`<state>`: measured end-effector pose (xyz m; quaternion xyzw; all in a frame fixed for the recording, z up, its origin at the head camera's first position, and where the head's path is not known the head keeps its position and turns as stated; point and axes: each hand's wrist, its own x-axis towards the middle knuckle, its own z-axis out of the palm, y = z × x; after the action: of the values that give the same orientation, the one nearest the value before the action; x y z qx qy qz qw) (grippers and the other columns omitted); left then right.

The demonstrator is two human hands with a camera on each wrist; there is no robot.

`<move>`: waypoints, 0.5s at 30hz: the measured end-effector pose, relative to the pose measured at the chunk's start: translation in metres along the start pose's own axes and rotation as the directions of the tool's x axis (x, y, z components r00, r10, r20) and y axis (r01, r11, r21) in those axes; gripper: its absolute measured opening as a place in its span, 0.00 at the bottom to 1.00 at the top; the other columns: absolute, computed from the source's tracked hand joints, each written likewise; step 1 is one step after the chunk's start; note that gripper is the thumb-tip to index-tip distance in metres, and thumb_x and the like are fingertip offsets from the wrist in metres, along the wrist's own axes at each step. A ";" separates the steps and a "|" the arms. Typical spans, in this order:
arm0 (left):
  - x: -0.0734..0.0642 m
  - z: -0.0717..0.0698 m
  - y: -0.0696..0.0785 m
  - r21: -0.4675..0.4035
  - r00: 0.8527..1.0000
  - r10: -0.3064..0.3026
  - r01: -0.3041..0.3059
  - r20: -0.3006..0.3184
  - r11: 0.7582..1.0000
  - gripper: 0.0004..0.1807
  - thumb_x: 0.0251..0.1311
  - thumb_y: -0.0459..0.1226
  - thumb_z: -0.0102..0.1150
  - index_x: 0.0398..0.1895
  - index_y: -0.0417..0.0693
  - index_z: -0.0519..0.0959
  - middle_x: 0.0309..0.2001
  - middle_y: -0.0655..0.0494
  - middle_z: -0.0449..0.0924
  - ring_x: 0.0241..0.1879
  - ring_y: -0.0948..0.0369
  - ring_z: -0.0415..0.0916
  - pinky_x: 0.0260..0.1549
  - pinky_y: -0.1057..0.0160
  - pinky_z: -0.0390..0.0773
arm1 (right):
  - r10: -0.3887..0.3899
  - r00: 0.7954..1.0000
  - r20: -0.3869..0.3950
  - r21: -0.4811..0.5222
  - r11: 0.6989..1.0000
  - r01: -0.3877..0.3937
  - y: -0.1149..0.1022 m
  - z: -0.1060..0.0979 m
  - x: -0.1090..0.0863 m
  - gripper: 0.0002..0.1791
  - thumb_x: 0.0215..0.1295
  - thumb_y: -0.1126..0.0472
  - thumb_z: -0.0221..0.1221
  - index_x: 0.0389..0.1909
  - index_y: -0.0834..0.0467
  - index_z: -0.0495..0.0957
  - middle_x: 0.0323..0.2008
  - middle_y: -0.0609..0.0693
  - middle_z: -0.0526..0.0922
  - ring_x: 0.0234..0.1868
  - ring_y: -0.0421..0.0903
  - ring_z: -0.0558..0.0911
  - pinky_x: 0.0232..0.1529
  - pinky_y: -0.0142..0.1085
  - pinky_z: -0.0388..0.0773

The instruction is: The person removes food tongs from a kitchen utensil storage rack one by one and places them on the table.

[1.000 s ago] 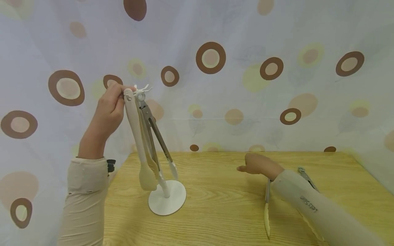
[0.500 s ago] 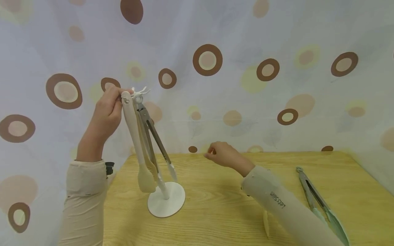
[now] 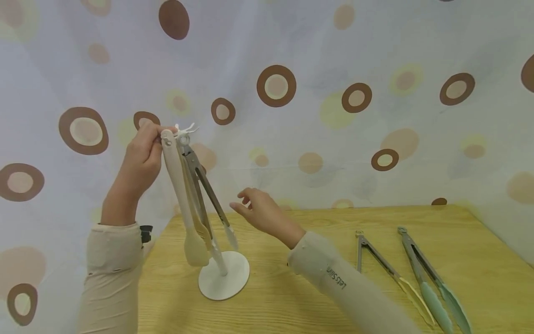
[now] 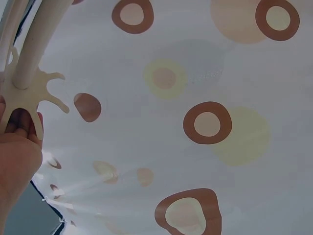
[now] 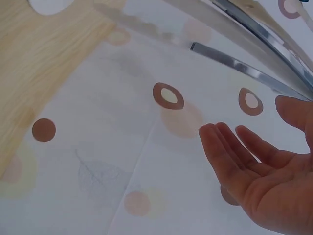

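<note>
At the left of the head view a white utensil stand (image 3: 224, 284) has a round base and a crown of hooks on its post. My left hand (image 3: 143, 157) grips the crown; in the left wrist view the fingers wrap its hooked hub (image 4: 27, 95). A cream utensil (image 3: 195, 246) with a broad flat head hangs from it, in front of a tan one (image 3: 204, 227). Beside them hang metal tongs (image 3: 212, 189) with pale tips, legs spread. My right hand (image 3: 263, 212) is just right of these tongs, its fingers loosely bent and holding nothing. The right wrist view shows its palm (image 5: 279, 196) below a tong leg.
Tongs with yellow tips (image 3: 410, 294) lie spread on the wooden table (image 3: 288, 297), partly behind the right sleeve (image 3: 333, 273). Farther right lie tongs with mint-green tips (image 3: 434, 301). A dotted curtain (image 3: 317, 120) rises behind the table's far edge.
My right hand has moved left from above the yellow-tipped tongs to near the hanging tongs. Those on the table are now more exposed. My left hand keeps its grip on the stand.
</note>
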<state>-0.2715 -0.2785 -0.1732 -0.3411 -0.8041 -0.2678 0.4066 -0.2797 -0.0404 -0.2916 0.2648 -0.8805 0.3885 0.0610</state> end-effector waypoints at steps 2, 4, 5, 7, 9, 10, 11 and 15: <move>0.000 0.001 -0.001 0.002 1.000 0.004 -0.004 -0.002 1.000 0.11 0.68 0.24 0.37 0.44 0.27 0.71 0.38 0.37 0.69 0.37 0.67 0.58 0.37 0.69 0.60 | -0.019 0.999 -0.030 0.034 0.999 0.020 -0.005 0.005 0.001 0.25 0.71 0.50 0.54 0.59 0.64 0.71 0.50 0.58 0.77 0.47 0.52 0.78 0.47 0.43 0.77; 0.000 0.001 -0.001 0.004 1.000 0.001 -0.001 -0.006 1.000 0.11 0.68 0.24 0.37 0.44 0.27 0.72 0.38 0.38 0.69 0.37 0.67 0.58 0.37 0.69 0.60 | -0.044 0.998 -0.055 0.062 0.997 0.047 -0.010 0.010 0.001 0.26 0.71 0.50 0.54 0.61 0.63 0.70 0.51 0.58 0.76 0.50 0.53 0.77 0.49 0.44 0.76; 0.000 0.002 -0.001 0.005 1.000 -0.001 0.001 -0.008 1.000 0.11 0.68 0.24 0.37 0.44 0.27 0.72 0.38 0.38 0.69 0.37 0.67 0.58 0.36 0.69 0.60 | -0.055 0.996 -0.067 0.071 0.996 0.060 -0.012 0.013 0.001 0.26 0.71 0.50 0.53 0.62 0.62 0.69 0.52 0.58 0.76 0.50 0.53 0.77 0.48 0.44 0.76; 0.000 0.002 -0.001 0.008 1.000 -0.003 0.003 -0.008 1.000 0.12 0.68 0.24 0.37 0.44 0.27 0.72 0.38 0.38 0.69 0.37 0.67 0.58 0.37 0.69 0.60 | -0.072 0.994 -0.084 0.088 0.993 0.079 -0.017 0.017 0.001 0.27 0.71 0.49 0.53 0.63 0.62 0.68 0.53 0.57 0.76 0.51 0.53 0.77 0.48 0.43 0.76; 0.001 0.002 -0.001 0.007 1.000 -0.003 0.003 -0.002 1.000 0.12 0.68 0.24 0.37 0.44 0.27 0.72 0.39 0.37 0.70 0.38 0.68 0.58 0.37 0.69 0.61 | -0.080 0.992 -0.095 0.104 0.991 0.090 -0.021 0.021 0.001 0.29 0.71 0.47 0.52 0.65 0.61 0.67 0.54 0.56 0.75 0.52 0.52 0.77 0.47 0.42 0.76; 0.001 0.002 -0.001 0.008 1.000 -0.003 0.003 -0.003 1.000 0.12 0.68 0.24 0.37 0.44 0.27 0.72 0.40 0.37 0.70 0.38 0.68 0.58 0.37 0.69 0.60 | -0.083 0.992 -0.100 0.108 0.990 0.094 -0.023 0.023 0.002 0.29 0.71 0.47 0.52 0.65 0.60 0.66 0.54 0.56 0.75 0.52 0.51 0.77 0.47 0.41 0.76; 0.001 0.002 -0.001 0.008 1.000 0.000 0.000 -0.002 1.000 0.12 0.68 0.24 0.37 0.44 0.27 0.72 0.40 0.37 0.70 0.38 0.68 0.58 0.37 0.69 0.60 | -0.087 0.991 -0.104 0.116 0.988 0.099 -0.025 0.025 0.002 0.29 0.71 0.47 0.52 0.65 0.60 0.66 0.55 0.56 0.75 0.52 0.51 0.77 0.47 0.40 0.76; 0.000 0.001 0.000 0.009 1.000 -0.006 0.007 -0.010 1.000 0.12 0.68 0.24 0.37 0.44 0.26 0.72 0.39 0.37 0.70 0.38 0.68 0.58 0.38 0.69 0.60 | -0.134 0.981 -0.138 0.139 0.978 0.153 -0.032 0.033 0.002 0.30 0.69 0.47 0.53 0.65 0.61 0.66 0.54 0.55 0.75 0.50 0.50 0.77 0.49 0.37 0.76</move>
<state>-0.2719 -0.2772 -0.1736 -0.3352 -0.8044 -0.2670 0.4115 -0.2619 -0.0829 -0.2924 0.3061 -0.8218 0.4639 0.1254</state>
